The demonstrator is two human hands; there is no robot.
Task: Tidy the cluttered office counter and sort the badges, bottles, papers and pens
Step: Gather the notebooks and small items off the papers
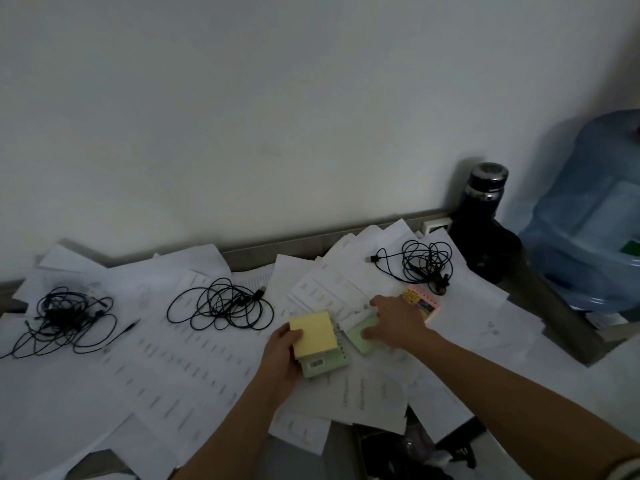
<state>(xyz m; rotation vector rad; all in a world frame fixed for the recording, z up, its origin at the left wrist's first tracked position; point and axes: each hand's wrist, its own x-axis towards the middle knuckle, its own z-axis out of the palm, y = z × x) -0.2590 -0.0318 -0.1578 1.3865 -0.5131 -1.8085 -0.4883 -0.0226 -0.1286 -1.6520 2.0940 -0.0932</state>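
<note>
My left hand (281, 355) grips a small stack: a yellow sticky-note pad (313, 333) on top of a green spiral notepad (325, 363). My right hand (396, 322) reaches onto a pale green pad (360, 336) lying on the papers, thumb on its near edge and fingers over its far side. A pink patterned notepad (424, 303) lies just behind that hand. Loose white printed papers (180, 368) cover the counter. A dark insulated bottle (483, 220) stands at the back right against the wall.
Three tangles of black cable lie on the papers: far left (65, 320), middle (221, 304) and back right (424, 265). A big blue water jug (588, 216) stands right of the counter. A dark bin or bag (408, 455) sits below the near edge.
</note>
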